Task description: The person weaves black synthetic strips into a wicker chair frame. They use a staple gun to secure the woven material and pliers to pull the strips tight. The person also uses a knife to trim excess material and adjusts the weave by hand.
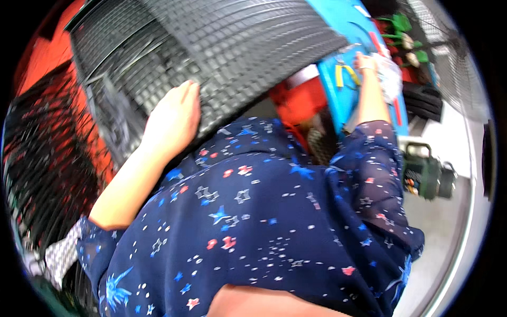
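Observation:
A large black woven panel (232, 47) of flat plastic strips slants across the upper left, with loose strip ends (119, 105) along its left part. My left hand (177, 113) lies on its near part, fingers together and stretched over the weave. At the right, my right arm reaches to a blue work surface (343, 100). There my right hand (365, 62) has its fingers drawn in; what they hold, if anything, is too small to make out. Just left of it lies a yellow-handled hand tool (346, 75), and a clear plastic bag (389, 78) is on its right.
Black strips (47, 142) hang in a dense bunch over something red-orange at the left. A red object (301, 100) shows below the panel's edge. Farther right are a dark green flask (422, 171), a black coil (422, 100), green plastic pieces (401, 24) and a mesh fan guard (449, 42).

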Demonstrator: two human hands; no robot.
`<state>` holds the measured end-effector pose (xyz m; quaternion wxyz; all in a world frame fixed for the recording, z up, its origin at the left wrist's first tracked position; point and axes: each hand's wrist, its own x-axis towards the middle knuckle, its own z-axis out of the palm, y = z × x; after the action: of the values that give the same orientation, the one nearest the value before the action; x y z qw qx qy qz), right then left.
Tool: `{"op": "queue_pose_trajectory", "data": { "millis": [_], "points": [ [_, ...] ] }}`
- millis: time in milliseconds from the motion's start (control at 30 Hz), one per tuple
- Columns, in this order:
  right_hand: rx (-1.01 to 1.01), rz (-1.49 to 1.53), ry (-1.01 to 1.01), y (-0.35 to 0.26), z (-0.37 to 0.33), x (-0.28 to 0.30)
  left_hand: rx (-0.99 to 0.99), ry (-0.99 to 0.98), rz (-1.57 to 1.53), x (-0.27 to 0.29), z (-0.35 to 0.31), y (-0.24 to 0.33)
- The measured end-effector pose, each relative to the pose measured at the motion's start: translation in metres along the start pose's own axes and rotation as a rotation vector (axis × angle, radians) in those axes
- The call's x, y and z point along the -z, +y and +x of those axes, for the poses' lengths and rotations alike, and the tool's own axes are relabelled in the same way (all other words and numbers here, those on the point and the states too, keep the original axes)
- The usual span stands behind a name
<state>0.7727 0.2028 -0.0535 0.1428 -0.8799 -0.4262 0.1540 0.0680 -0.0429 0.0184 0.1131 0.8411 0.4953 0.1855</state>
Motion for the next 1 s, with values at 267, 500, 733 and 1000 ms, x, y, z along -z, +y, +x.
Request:
{"op": "queue_pose_trajectory", "data": {
  "millis": [267,500,733,1000],
  "points": [
    [-0.156,-0.094,0.15,-0.055,0.055,-0.027,-0.041,0.11,0.012,0.015,-0.019,0.002],
    [-0.422,0.848,0.112,-0.04,0.078,-0.009,-0.034,0.103,0.039,0.02,-0.023,0.008],
    [0.235,1.112,0.139,-0.115,-0.14,0.07,-0.036,0.11,0.027,0.018,-0.024,0.008],
    [0.563,0.379,-0.639,-0.203,-0.382,0.049,-0.067,0.136,0.025,0.011,-0.018,-0.001]
  ]
}}
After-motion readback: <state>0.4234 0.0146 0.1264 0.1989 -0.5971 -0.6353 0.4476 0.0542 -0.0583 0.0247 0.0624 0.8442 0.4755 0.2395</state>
